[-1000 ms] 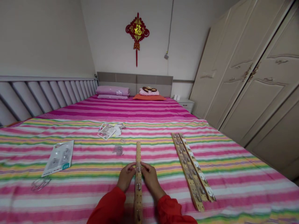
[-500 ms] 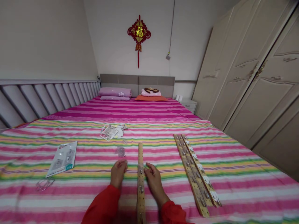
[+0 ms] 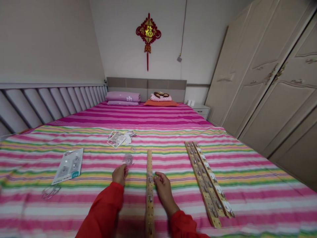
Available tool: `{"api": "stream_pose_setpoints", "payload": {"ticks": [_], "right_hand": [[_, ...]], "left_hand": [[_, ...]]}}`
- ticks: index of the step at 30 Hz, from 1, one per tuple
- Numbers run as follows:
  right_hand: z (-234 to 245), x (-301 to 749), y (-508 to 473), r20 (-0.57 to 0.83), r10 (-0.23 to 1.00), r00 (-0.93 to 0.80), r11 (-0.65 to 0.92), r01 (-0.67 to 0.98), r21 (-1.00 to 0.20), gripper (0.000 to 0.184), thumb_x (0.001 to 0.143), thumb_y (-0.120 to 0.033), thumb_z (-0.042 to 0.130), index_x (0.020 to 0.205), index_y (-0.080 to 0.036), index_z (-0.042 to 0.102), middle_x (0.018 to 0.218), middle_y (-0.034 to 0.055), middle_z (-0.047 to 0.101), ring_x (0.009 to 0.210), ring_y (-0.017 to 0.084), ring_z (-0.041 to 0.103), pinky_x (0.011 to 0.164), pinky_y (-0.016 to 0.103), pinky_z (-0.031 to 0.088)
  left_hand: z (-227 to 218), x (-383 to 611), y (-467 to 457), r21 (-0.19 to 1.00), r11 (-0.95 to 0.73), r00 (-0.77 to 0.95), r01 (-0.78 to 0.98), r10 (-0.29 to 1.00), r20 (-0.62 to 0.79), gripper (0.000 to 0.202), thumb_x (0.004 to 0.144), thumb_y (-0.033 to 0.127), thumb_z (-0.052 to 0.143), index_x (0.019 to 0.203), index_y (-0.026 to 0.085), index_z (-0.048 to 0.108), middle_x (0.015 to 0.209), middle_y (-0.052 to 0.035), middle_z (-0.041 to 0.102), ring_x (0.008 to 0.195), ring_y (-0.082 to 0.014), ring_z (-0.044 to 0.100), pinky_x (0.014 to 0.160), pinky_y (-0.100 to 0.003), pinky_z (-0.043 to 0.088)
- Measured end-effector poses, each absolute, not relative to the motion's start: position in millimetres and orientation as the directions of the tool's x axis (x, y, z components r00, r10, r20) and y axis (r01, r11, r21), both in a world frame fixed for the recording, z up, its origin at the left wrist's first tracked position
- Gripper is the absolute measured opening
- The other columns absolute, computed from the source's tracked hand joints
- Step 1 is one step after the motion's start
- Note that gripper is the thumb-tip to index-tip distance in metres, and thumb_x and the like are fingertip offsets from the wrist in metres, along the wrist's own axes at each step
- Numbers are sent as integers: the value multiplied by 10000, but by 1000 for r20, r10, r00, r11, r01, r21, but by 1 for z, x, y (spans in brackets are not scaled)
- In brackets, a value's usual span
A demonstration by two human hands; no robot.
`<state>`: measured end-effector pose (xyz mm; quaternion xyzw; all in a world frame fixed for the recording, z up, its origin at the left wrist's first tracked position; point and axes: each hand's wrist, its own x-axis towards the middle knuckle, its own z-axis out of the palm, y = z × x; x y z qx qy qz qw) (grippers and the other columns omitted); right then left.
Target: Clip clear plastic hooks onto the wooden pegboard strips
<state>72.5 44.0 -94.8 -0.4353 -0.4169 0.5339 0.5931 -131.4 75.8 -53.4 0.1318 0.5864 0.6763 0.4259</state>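
A long wooden strip with holes and metal hooks (image 3: 149,185) lies lengthwise on the striped bed (image 3: 235,158) in front of me. My right hand (image 3: 162,185) rests beside the strip on its right, fingers curled, fingertips near a hook. Farther left and forward, my left hand (image 3: 120,174) has its fingers curled and reaches to a small clear plastic piece (image 3: 128,160), just short of it. Both sleeves are red.
Two more wooden strips with hooks (image 3: 206,180) lie side by side to the right. A blister card (image 3: 68,166) and a clear wrapper (image 3: 50,191) lie at left, opened packets (image 3: 119,138) farther up. Pillows (image 3: 123,98) sit by the headboard; a wardrobe (image 3: 272,86) stands on the right.
My left hand has left the strip and moved left and forward toward the clear plastic piece. My right hand stays beside the strip. The view has shifted slightly.
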Motion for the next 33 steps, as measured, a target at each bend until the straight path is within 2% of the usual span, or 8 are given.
{"api": "stream_pose_setpoints", "payload": {"ticks": [6,14,17,25,30,33], "right_hand": [[-91,72,44,16,995,98,43,-284,-958,310,630,-382,691,840,-155,656,513,-63,482,500,127,465,510,251,377],[-93,72,45,25,992,123,61,-300,-952,298,618,-377,703,808,-151,661,510,-55,517,500,127,489,513,252,399],[-95,72,45,30,993,118,65,-310,-949,293,624,-370,702,815,-151,663,527,-46,538,510,130,502,518,253,410],[-95,71,45,24,993,117,60,-313,-948,273,629,-363,679,809,-160,654,546,-43,541,530,136,513,535,258,417],[-96,72,46,30,994,105,61,-303,-951,268,634,-351,677,816,-156,650,535,-51,519,518,128,492,531,254,403],[-97,72,46,37,993,111,70,-301,-951,279,634,-363,684,819,-156,652,531,-54,516,514,127,488,519,247,394]], "left_hand": [[-55,-137,57,844,-52,-535,-534,794,-289,146,607,138,685,586,159,542,518,54,522,471,-44,482,469,-157,396],[-59,-143,45,715,-151,-458,-683,851,-258,128,591,81,701,620,134,588,551,55,549,463,-13,446,403,-106,334],[-60,-144,43,670,-161,-438,-724,859,-266,112,612,39,672,630,126,605,577,35,596,478,-17,485,416,-101,364],[-62,-148,39,537,-161,-374,-828,872,-316,177,751,5,550,696,143,646,635,0,683,521,-54,596,501,-135,482],[-65,-150,38,512,-135,-339,-848,882,-328,231,792,-5,490,710,146,645,709,-34,723,640,-98,672,603,-184,538],[-63,-149,37,494,-128,-319,-860,891,-324,268,818,-4,435,731,139,645,742,-45,732,617,-94,666,612,-202,544]]}}
